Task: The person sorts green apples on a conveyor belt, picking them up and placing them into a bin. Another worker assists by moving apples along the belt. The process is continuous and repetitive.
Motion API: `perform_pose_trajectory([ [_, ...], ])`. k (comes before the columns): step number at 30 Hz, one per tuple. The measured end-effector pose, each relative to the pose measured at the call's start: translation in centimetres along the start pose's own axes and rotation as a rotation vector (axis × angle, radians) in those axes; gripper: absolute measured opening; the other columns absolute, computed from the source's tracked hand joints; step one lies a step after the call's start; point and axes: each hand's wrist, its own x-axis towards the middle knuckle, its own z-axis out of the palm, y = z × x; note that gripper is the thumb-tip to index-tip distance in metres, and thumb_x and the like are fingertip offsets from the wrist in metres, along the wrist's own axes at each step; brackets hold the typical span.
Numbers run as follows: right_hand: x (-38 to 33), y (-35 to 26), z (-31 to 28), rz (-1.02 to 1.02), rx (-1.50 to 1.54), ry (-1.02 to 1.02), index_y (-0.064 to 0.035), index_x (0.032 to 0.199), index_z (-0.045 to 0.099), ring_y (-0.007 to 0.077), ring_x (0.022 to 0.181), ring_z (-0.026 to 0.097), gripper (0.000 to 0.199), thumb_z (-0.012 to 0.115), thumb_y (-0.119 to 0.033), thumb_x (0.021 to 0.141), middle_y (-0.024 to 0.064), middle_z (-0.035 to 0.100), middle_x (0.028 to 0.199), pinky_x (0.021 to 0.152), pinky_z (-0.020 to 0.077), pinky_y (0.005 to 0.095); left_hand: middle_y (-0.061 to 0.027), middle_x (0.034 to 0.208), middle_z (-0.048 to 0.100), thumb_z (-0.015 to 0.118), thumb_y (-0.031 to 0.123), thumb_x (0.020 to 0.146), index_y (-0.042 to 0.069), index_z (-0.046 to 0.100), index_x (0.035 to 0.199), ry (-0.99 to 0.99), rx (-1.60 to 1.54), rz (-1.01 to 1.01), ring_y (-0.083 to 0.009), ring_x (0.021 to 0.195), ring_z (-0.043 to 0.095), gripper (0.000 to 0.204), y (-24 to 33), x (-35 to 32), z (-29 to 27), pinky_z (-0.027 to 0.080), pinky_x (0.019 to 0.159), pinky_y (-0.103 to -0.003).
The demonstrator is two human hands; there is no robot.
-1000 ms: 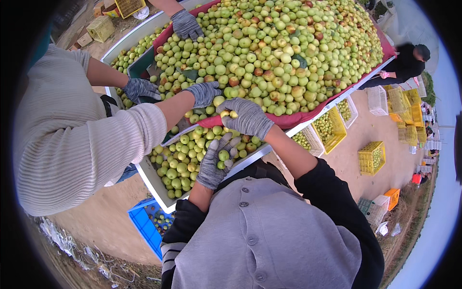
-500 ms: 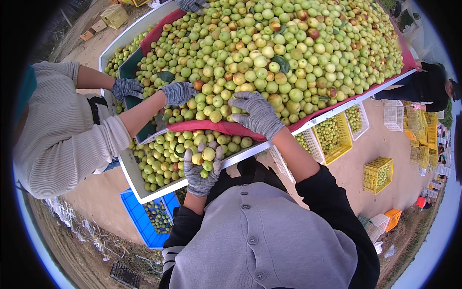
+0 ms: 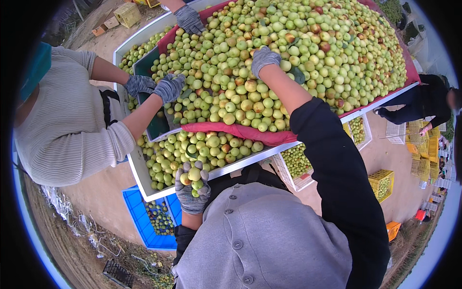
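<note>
Cloth (image 3: 231, 129) divides fruit heap (image 3: 313, 54) from white tray (image 3: 136, 169); blue crate (image 3: 134, 212) stands below. Left hand (image 3: 190, 204) bends fingers around several fruits (image 3: 194, 174); for right hand (image 3: 265, 61), I cannot tell.

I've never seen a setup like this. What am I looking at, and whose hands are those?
There's no machine: just a person wearing gloves. A wide fisheye camera on their head looks down, so straight edges bend. Their left hand cups a few greenish fruits beside a white-edged tray of similar fruit. Their right hand rests on a big heap, mostly green with some reddish fruit, piled on red cloth; its fingertips are hidden. The other gloved hands at upper left belong to co-workers.
</note>
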Motion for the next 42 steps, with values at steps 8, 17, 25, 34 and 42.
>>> perform_pose_trajectory([
  [8,-2.8,-1.1,2.8,0.11,0.139,0.17,-0.0084,0.124,0.053,0.0274,0.101,0.065,0.04,0.06,-0.026,0.088,0.0139,0.053,0.124,0.08,0.0516,0.0454,-0.0104,0.13,0.053,0.053,0.03,0.095,0.015,0.054,0.131,0.12,0.0,-0.113,-0.0267,0.112,0.056,0.039,6.1,-0.7,0.7,0.053,0.079,-0.038],
  [17,-7.6,-2.9,1.3,0.01,1.079,0.359,-0.0049,0.111,0.058,0.0195,0.092,0.063,0.029,0.06,-0.023,0.089,0.0094,0.06,0.109,0.081,0.0528,0.0368,-0.0028,0.147,0.044,0.044,0.038,0.097,0.018,0.041,0.145,-0.03,0.132,-0.253,-0.0273,0.142,0.031,0.052,6.2,5.0,2.3,0.026,0.114,-0.054],
  [25,-14.9,-8.0,-1.4,-0.614,1.042,0.629,-0.0079,0.109,0.067,0.0297,0.096,0.062,0.041,0.061,-0.043,0.087,0.014,0.063,0.103,0.091,0.0487,0.0425,-0.0041,0.148,0.041,0.036,0.058,0.096,0.018,0.036,0.146,-0.405,0.474,-0.015,-0.0239,0.139,0.034,0.064,1.6,15.7,3.9,0.023,0.115,-0.049],
  [34,10.2,9.1,-6.7,-0.005,0.149,0.475,-0.0139,0.134,0.053,0.0296,0.122,0.053,0.042,0.045,-0.029,0.095,0.0103,0.054,0.135,0.102,0.0427,0.0445,-0.0039,0.158,0.023,0.025,0.064,0.097,0.028,0.027,0.151,-0.23,0.2,-0.029,-0.0277,0.144,0.022,0.065,-0.5,11.4,2.7,0.009,0.114,-0.063],
  [42,19.5,8.2,-6.3,0.145,-0.044,0.07,-0.0103,0.136,0.047,0.0334,0.114,0.06,0.046,0.043,-0.028,0.094,0.0153,0.06,0.127,0.093,0.0444,0.0541,0.0012,0.159,0.022,0.027,0.067,0.095,0.034,0.029,0.15,-0.142,0.237,0.127,-0.028,0.146,0.021,0.065,0.0,9.3,2.4,0.008,0.113,-0.062],
])
